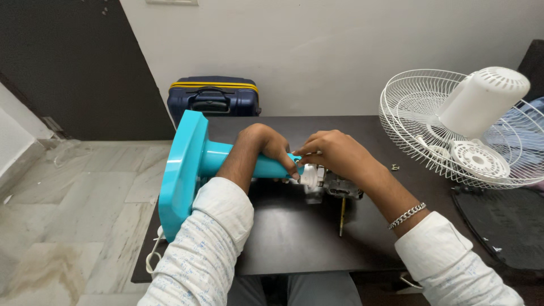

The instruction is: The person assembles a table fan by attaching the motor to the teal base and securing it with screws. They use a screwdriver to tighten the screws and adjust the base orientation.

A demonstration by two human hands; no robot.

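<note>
A turquoise fan stand (pixel 195 164) lay on its side at the left of the dark worktop (pixel 294 238), base toward the left edge, neck pointing right. The left hand (pixel 266 148) had its grip curled closed over the neck near its right end. Just right, the right hand (pixel 334 153) pinched its fingers around the white and metal motor unit (pixel 323 182) at the neck's tip; the hands hid most of it. A thin screwdriver (pixel 342 216) lay near. Far right, a white fan guard (pixel 413 122) was partly cut off.
</note>
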